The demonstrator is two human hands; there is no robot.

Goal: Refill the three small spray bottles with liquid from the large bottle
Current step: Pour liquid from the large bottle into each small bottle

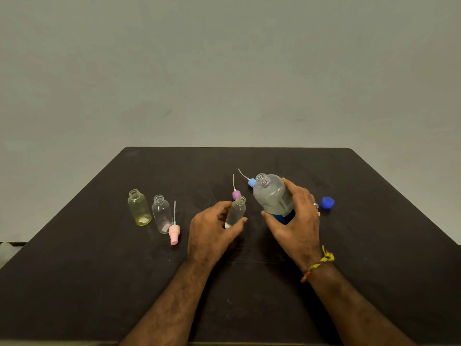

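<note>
Three small bottles (162, 213), three spray heads (174, 233), one large bottle (273, 196).
Left hand (212, 231) fingers curl round one, seemingly part-filled; right hand (296, 221) fingers wrap the large.

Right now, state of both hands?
Left hand: grips the small clear uncapped spray bottle standing on the table.
Right hand: holds the large clear blue-labelled bottle, uncapped, tilted.

1. Honestly nothing readable here, no words, brand names or numbers anywhere.
2. The large clear plastic bottle (273, 196) has a dark blue band (283, 217) low on its body, but any print on it is too blurry to read.
</note>
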